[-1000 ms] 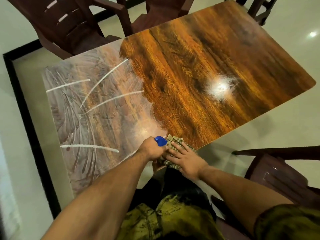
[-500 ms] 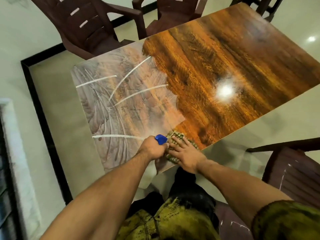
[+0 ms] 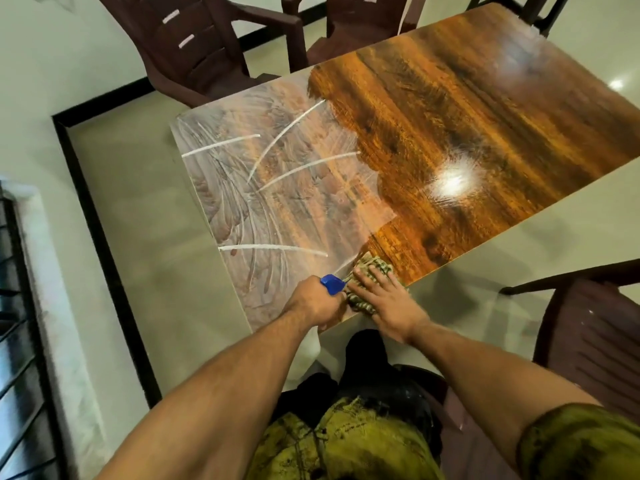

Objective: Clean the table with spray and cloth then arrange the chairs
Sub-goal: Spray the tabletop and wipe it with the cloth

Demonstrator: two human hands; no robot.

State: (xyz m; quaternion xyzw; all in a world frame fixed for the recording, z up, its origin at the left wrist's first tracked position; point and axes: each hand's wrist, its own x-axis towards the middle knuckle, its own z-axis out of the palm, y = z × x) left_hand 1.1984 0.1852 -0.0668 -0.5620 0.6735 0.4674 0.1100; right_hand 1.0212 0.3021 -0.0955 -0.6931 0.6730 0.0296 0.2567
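Observation:
The glossy wooden table [image 3: 467,126] has a streaky, whitish smeared patch over its left end. My right hand [image 3: 388,306] lies flat, fingers spread, on a checked green cloth [image 3: 375,266] at the table's near edge. Right beside it, my left hand [image 3: 313,303] is closed around a spray bottle; only its blue nozzle head [image 3: 332,284] shows above the fist, and the bottle body hangs below the table edge, mostly hidden. Dark brown plastic chairs stand at the far side [image 3: 204,46] [image 3: 363,26] and at my right [image 3: 595,337].
Another chair [image 3: 519,8] stands at the far right corner. A black floor border [image 3: 97,209] runs left of the table, and a barred window or railing [image 3: 17,341] fills the left edge. Pale floor lies between table and right chair.
The view has swung so the table sits further right and lower in frame. Both hands stay together at the near edge, the right one still pressing the cloth.

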